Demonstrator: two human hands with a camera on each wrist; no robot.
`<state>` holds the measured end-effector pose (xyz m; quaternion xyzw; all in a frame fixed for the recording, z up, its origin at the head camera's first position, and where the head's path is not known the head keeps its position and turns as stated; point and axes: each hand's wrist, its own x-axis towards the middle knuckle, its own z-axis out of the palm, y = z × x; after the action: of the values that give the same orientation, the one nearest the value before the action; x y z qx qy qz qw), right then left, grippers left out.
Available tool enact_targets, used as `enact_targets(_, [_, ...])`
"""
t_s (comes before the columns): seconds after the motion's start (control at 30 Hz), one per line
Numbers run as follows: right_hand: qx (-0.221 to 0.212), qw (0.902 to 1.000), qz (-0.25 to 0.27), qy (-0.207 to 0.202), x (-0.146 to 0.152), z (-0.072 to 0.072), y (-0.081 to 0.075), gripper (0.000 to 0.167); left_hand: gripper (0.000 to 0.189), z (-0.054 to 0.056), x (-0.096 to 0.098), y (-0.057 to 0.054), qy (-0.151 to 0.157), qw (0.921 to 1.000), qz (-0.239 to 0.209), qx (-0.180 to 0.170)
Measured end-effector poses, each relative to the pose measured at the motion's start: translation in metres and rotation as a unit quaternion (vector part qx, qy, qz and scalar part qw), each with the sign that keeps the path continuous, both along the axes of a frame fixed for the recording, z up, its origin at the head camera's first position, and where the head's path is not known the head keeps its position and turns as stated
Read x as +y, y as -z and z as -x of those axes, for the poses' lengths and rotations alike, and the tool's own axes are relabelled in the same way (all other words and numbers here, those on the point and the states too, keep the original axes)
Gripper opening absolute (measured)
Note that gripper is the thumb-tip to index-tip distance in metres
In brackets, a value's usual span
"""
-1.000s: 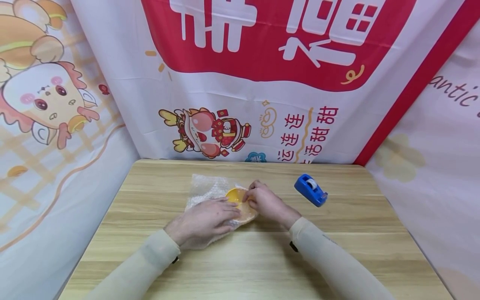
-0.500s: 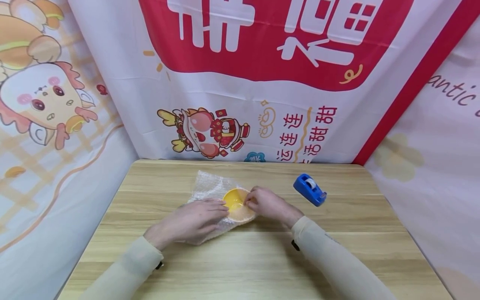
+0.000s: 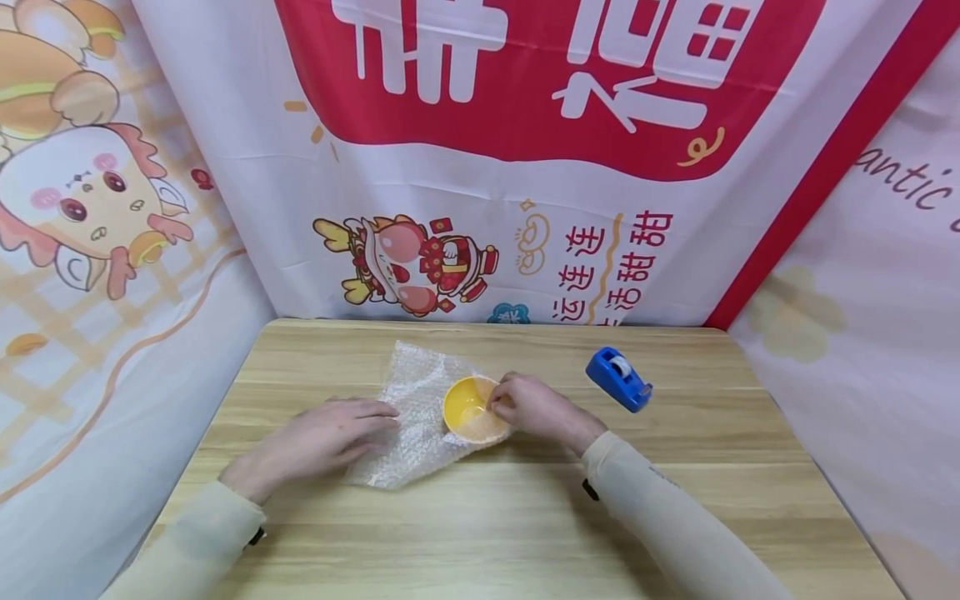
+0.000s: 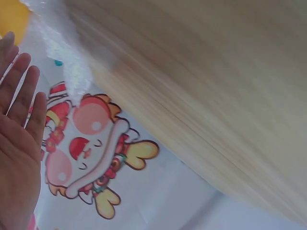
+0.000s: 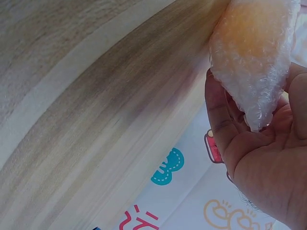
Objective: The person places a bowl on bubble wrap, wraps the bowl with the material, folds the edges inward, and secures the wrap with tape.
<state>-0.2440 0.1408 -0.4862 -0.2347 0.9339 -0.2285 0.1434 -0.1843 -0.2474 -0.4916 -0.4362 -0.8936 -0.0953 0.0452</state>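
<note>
A yellow bowl [image 3: 459, 402] sits on a sheet of clear bubble wrap [image 3: 420, 425] on the table. Wrap is folded up over the bowl's right side and into its mouth. My right hand [image 3: 538, 410] pinches that folded wrap at the bowl's right rim. From the right wrist view, the gathered wrap [image 5: 254, 67] tapers to a point between thumb and fingers, the bowl showing orange through it. My left hand [image 3: 326, 437] lies at the sheet's left edge, fingers extended. In the left wrist view, the left hand [image 4: 19, 143] holds nothing, palm and straight fingers showing.
A blue tape dispenser [image 3: 621, 379] with a roll of tape stands to the right, beyond my right hand. The wood-grain table [image 3: 525, 533] ends at a printed cloth backdrop [image 3: 465, 192] behind, with more cloth at both sides.
My left hand has drawn back left, off the bowl and across the wrap, uncovering the bowl's left side and the sheet. The right hand keeps its pinch at the bowl's right rim.
</note>
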Motion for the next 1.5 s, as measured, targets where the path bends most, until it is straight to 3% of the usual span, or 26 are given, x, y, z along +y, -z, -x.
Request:
enact_targets(0.23, [-0.006,1.0,0.002,0.005,0.0,0.0,0.001,0.018,0.046,-0.002,-0.02,0.006,0.0,0.9998,0.02,-0.006])
enact_targets(0.47, [-0.004,0.9999,0.011,0.0,0.001,0.001,0.003,0.017,0.061,-0.003,-0.022,0.011,0.021,0.9996,0.022,0.003])
enact_targets(0.63, [-0.005,0.9999,0.01,-0.001,0.001,0.002,0.002,0.017,0.049,-0.001,-0.017,0.016,0.042,0.9989,0.014,0.014])
enact_targets(0.73, [-0.003,1.0,0.009,-0.003,0.0,0.002,0.003,0.017,0.04,0.0,-0.012,0.017,0.037,0.9991,0.021,0.004])
enact_targets(0.87, [0.001,0.9999,0.01,-0.009,-0.001,0.003,0.003,0.017,0.036,0.003,-0.005,0.014,0.03,0.9991,0.03,0.009])
enact_targets(1.17, [0.007,0.9996,0.011,-0.024,-0.001,0.003,0.002,0.016,0.027,0.008,0.01,0.004,0.051,0.9956,0.01,0.078])
enact_targets(1.5, [0.019,0.9992,0.0,-0.035,-0.006,0.001,-0.004,0.015,0.008,0.008,0.033,-0.012,0.073,0.9956,-0.006,0.059])
